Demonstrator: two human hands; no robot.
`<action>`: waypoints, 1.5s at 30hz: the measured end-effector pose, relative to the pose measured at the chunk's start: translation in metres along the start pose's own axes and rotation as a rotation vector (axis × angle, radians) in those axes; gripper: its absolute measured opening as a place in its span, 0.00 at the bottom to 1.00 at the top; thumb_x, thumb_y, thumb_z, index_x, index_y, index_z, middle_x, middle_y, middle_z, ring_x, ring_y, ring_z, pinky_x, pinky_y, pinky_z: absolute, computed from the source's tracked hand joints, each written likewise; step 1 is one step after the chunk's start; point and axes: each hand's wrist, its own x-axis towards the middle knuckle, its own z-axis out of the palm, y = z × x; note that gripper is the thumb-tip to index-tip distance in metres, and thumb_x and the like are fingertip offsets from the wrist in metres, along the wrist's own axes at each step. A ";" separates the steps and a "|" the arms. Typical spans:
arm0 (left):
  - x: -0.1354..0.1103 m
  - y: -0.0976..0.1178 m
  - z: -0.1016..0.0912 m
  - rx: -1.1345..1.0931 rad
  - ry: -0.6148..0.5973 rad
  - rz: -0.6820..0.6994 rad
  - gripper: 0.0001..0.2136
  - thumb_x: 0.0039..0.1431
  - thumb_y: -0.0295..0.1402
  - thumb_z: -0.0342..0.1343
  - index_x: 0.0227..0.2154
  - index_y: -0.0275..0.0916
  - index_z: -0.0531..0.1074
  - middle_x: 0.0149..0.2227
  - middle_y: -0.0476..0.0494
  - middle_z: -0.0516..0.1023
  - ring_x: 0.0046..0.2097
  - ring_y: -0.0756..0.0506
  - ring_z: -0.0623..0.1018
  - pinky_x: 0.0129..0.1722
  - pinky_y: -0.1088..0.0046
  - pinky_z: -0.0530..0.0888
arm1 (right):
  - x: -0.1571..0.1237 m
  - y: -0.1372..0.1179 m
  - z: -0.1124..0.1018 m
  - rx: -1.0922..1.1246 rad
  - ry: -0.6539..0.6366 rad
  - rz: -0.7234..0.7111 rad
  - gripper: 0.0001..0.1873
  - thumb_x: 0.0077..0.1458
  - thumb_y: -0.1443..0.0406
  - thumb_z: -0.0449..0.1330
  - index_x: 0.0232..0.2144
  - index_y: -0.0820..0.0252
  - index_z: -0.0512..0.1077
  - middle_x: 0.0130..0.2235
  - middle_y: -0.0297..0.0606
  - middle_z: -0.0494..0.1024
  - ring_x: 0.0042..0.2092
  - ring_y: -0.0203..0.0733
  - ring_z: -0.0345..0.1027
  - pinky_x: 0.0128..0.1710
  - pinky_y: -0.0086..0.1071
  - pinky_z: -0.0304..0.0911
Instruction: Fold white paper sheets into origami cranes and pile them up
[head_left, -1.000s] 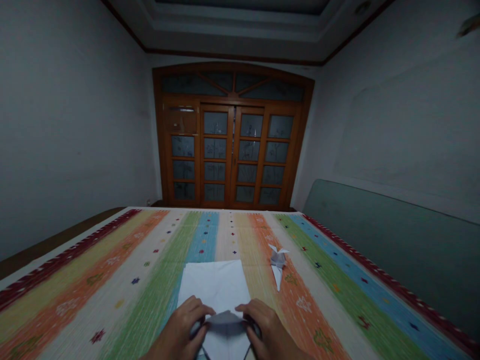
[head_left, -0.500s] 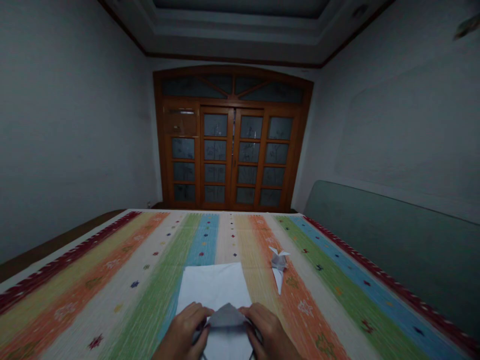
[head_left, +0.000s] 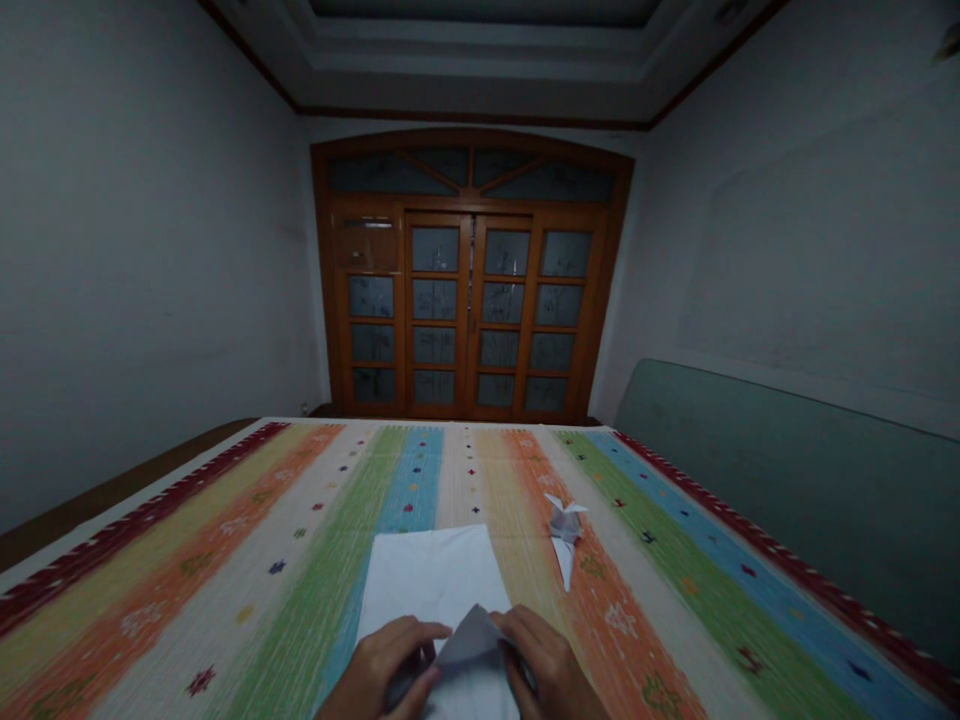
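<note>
Both my hands are at the bottom edge, pinching one folded piece of white paper (head_left: 471, 640) between them. My left hand (head_left: 386, 665) grips its left side with curled fingers. My right hand (head_left: 544, 665) grips its right side, and a flap stands up between the thumbs. Under the hands lies a flat white sheet (head_left: 435, 580) on the striped cloth. A finished folded paper figure (head_left: 564, 530), like a small bird with a long pointed tail, rests on the cloth to the right of the sheet.
The surface is covered by a multicoloured striped cloth (head_left: 262, 560) with dark red borders. A green padded panel (head_left: 787, 480) runs along the right side. A wooden double door with glass panes (head_left: 469, 310) closes the far wall.
The folded paper between my hands has been lifted and its peak turned up toward the right. Both hands have slid slightly lower in the picture. The paper figure has not moved.
</note>
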 end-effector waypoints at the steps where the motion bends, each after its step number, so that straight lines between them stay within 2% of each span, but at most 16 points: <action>1: -0.001 0.000 -0.001 -0.029 -0.005 0.006 0.15 0.70 0.30 0.53 0.56 0.47 0.74 0.42 0.44 0.83 0.42 0.42 0.82 0.46 0.66 0.78 | 0.000 0.001 0.000 -0.002 0.004 0.002 0.23 0.60 0.79 0.52 0.53 0.57 0.70 0.39 0.42 0.79 0.40 0.47 0.78 0.40 0.33 0.73; 4: -0.002 -0.001 -0.005 -0.128 -0.013 0.012 0.16 0.73 0.32 0.48 0.59 0.48 0.72 0.44 0.42 0.83 0.42 0.41 0.82 0.46 0.63 0.78 | -0.001 0.002 0.000 -0.003 -0.006 0.019 0.23 0.60 0.79 0.52 0.52 0.56 0.71 0.39 0.42 0.79 0.40 0.47 0.78 0.40 0.33 0.73; 8: 0.000 -0.001 -0.006 -0.203 -0.031 -0.007 0.18 0.73 0.41 0.53 0.61 0.48 0.70 0.48 0.40 0.81 0.42 0.39 0.81 0.48 0.59 0.77 | 0.000 0.002 0.001 0.009 -0.012 0.032 0.22 0.60 0.79 0.52 0.52 0.57 0.71 0.39 0.42 0.79 0.40 0.47 0.78 0.40 0.34 0.73; 12: 0.002 0.000 -0.005 -0.266 -0.055 -0.013 0.22 0.71 0.53 0.52 0.60 0.48 0.72 0.47 0.40 0.81 0.40 0.40 0.81 0.45 0.61 0.77 | 0.000 0.002 0.000 0.018 -0.027 0.022 0.22 0.59 0.79 0.53 0.52 0.56 0.71 0.40 0.42 0.80 0.40 0.47 0.78 0.41 0.34 0.73; 15: 0.003 0.002 -0.005 -0.295 -0.044 -0.012 0.24 0.70 0.57 0.51 0.58 0.48 0.74 0.46 0.39 0.81 0.40 0.40 0.80 0.43 0.63 0.76 | 0.000 0.001 -0.002 0.008 -0.028 0.031 0.21 0.59 0.79 0.52 0.50 0.57 0.71 0.40 0.42 0.79 0.41 0.47 0.77 0.41 0.34 0.72; 18: 0.003 0.003 -0.005 -0.305 -0.053 -0.027 0.22 0.69 0.54 0.55 0.58 0.49 0.74 0.46 0.41 0.80 0.39 0.41 0.80 0.44 0.62 0.76 | 0.001 -0.003 -0.003 0.008 -0.034 0.043 0.20 0.60 0.78 0.52 0.50 0.58 0.71 0.39 0.42 0.79 0.40 0.47 0.77 0.41 0.34 0.72; 21: 0.002 0.004 -0.004 -0.312 -0.056 -0.061 0.19 0.67 0.47 0.61 0.58 0.49 0.74 0.47 0.42 0.80 0.40 0.41 0.79 0.45 0.62 0.76 | 0.001 -0.006 -0.005 0.026 -0.037 0.065 0.19 0.61 0.77 0.52 0.50 0.57 0.72 0.39 0.43 0.80 0.40 0.47 0.77 0.41 0.35 0.73; 25: 0.001 0.000 0.001 -0.289 -0.049 -0.131 0.21 0.62 0.34 0.64 0.57 0.47 0.74 0.44 0.44 0.80 0.39 0.42 0.78 0.44 0.64 0.75 | 0.001 -0.010 -0.006 0.062 -0.047 0.077 0.24 0.61 0.76 0.53 0.57 0.57 0.69 0.45 0.47 0.82 0.47 0.49 0.79 0.48 0.37 0.74; 27: 0.000 -0.005 0.004 -0.276 -0.051 -0.155 0.23 0.58 0.30 0.64 0.57 0.47 0.73 0.43 0.45 0.80 0.38 0.43 0.78 0.43 0.66 0.74 | 0.001 -0.012 -0.005 0.072 -0.044 0.087 0.26 0.61 0.76 0.53 0.59 0.57 0.68 0.48 0.47 0.82 0.49 0.49 0.79 0.50 0.37 0.73; 32: -0.002 -0.014 0.010 -0.262 -0.044 -0.215 0.24 0.55 0.30 0.65 0.56 0.44 0.74 0.40 0.45 0.80 0.35 0.44 0.76 0.39 0.69 0.73 | 0.002 -0.017 -0.001 0.092 -0.059 0.095 0.25 0.60 0.76 0.54 0.59 0.57 0.69 0.47 0.47 0.83 0.47 0.50 0.79 0.48 0.37 0.74; 36: 0.000 -0.011 0.010 -0.312 -0.032 -0.290 0.25 0.52 0.28 0.66 0.55 0.42 0.75 0.39 0.46 0.79 0.31 0.48 0.72 0.32 0.73 0.68 | 0.004 -0.022 -0.002 0.115 -0.081 0.100 0.24 0.61 0.75 0.54 0.57 0.58 0.70 0.46 0.48 0.82 0.47 0.50 0.79 0.48 0.38 0.74; 40: 0.004 -0.008 0.010 -0.386 -0.031 -0.360 0.27 0.50 0.28 0.65 0.56 0.43 0.74 0.42 0.46 0.79 0.28 0.51 0.70 0.29 0.76 0.65 | 0.004 -0.025 -0.004 0.133 -0.105 0.114 0.25 0.60 0.74 0.55 0.58 0.57 0.71 0.47 0.48 0.83 0.46 0.49 0.79 0.47 0.36 0.74; 45: 0.006 -0.011 0.011 -0.496 0.039 -0.453 0.29 0.49 0.30 0.66 0.57 0.45 0.74 0.45 0.46 0.77 0.26 0.53 0.68 0.24 0.79 0.64 | 0.001 -0.022 -0.003 0.166 -0.075 0.180 0.24 0.63 0.68 0.57 0.61 0.60 0.70 0.50 0.50 0.82 0.48 0.51 0.78 0.49 0.40 0.74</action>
